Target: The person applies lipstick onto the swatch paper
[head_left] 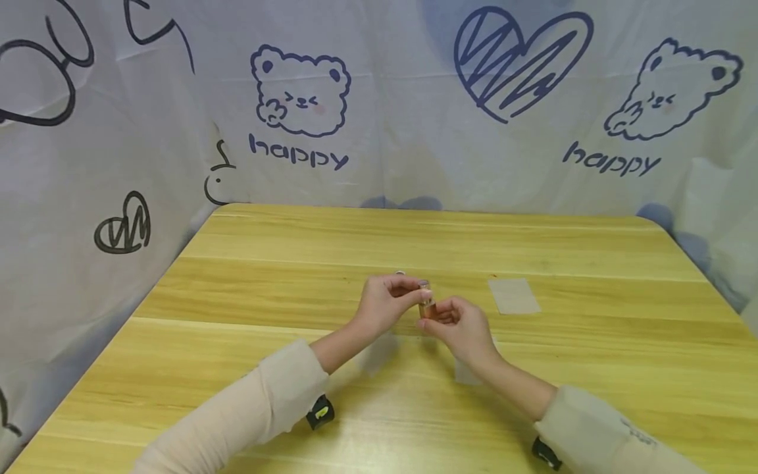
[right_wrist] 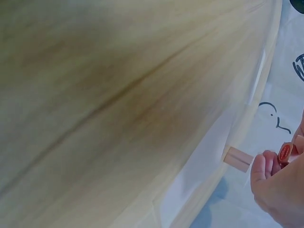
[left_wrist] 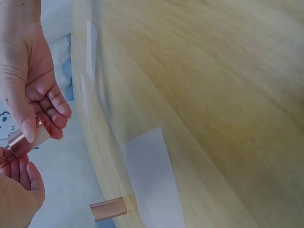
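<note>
The left hand [head_left: 385, 304] pinches the copper-coloured tube [head_left: 427, 312] near its upper end. The right hand [head_left: 464, 329] grips its lower end, between thumb and fingers.

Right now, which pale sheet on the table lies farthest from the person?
The rightmost sheet, beyond the right hand; the left sheet and middle sheet lie nearer.

- A small slim tube [head_left: 428, 309], its lower section shiny copper-coloured, its narrower neck clear, its top greyish.
- It is in the air over the tabletop [head_left: 284, 289], roughly upright in the head view.
- The left hand [head_left: 383, 301] pinches the upper part in its fingers; the right hand [head_left: 464, 329] holds the copper section.
- A red oval label [right_wrist: 285, 152] marks the bottom end, its lettering too small to read.
</note>
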Action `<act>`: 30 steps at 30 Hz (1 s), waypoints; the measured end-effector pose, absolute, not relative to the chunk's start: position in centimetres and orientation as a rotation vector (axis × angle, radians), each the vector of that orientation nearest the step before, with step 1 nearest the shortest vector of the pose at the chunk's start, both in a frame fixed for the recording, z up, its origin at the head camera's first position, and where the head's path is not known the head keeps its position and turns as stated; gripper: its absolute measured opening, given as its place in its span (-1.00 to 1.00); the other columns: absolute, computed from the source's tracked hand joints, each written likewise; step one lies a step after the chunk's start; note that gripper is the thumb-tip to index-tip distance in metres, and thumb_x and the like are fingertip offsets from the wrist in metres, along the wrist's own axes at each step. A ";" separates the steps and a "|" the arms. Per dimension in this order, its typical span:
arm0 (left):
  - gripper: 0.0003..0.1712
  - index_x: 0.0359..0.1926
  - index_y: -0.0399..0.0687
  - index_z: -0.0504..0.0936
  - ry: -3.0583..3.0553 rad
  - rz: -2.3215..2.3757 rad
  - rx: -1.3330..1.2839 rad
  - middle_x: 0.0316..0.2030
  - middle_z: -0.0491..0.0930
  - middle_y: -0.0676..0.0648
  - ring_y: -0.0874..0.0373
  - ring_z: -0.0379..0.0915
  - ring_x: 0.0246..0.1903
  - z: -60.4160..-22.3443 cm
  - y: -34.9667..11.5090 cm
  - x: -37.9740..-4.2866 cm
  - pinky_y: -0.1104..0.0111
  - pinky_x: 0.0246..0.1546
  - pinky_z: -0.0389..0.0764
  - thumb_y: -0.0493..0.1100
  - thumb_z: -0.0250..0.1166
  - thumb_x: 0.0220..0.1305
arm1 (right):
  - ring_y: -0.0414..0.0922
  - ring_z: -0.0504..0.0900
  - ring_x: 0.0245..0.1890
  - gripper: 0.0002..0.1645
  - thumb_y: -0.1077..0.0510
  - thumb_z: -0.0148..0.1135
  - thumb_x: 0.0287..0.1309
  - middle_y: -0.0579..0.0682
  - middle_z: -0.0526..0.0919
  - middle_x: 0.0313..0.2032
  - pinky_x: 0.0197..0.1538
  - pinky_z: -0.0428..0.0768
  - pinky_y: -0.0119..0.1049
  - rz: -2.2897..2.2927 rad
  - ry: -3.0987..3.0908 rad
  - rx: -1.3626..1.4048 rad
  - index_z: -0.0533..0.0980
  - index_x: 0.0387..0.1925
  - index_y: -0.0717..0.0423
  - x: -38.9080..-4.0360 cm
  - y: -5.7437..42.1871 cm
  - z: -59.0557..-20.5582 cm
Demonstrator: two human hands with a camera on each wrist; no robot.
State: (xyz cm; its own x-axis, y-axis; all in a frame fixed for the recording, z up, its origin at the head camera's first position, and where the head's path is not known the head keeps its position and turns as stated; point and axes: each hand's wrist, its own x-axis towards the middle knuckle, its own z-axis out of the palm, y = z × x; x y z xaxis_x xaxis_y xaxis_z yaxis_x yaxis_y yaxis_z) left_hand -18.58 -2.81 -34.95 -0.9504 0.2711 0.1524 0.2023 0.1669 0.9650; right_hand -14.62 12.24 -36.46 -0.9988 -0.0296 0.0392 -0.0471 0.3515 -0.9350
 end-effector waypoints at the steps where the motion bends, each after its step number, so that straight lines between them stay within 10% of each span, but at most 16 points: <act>1: -0.78 -0.26 -0.35 0.67 2.354 1.936 0.487 -0.20 0.68 -0.24 0.03 0.66 -0.25 -34.9 -2.8 -18.6 0.39 -0.19 0.65 -0.26 0.34 0.10 | -0.19 0.62 -0.38 -0.70 0.25 0.38 -0.03 0.19 0.66 -0.31 -0.34 0.57 -0.55 1.781 -2.568 0.083 0.52 -0.28 0.37 -14.7 12.3 -36.4; 30: -0.77 -0.19 -0.40 0.64 2.299 1.720 0.740 -0.26 0.65 -0.31 0.18 0.61 -0.37 -34.3 -4.1 -19.3 0.11 -0.23 0.64 -0.29 0.26 0.18 | -0.05 0.65 -0.12 -0.60 0.19 0.07 0.28 0.38 0.59 -0.10 -0.01 0.62 -0.28 2.002 -2.684 0.752 0.43 -0.05 0.51 -15.7 14.7 -36.9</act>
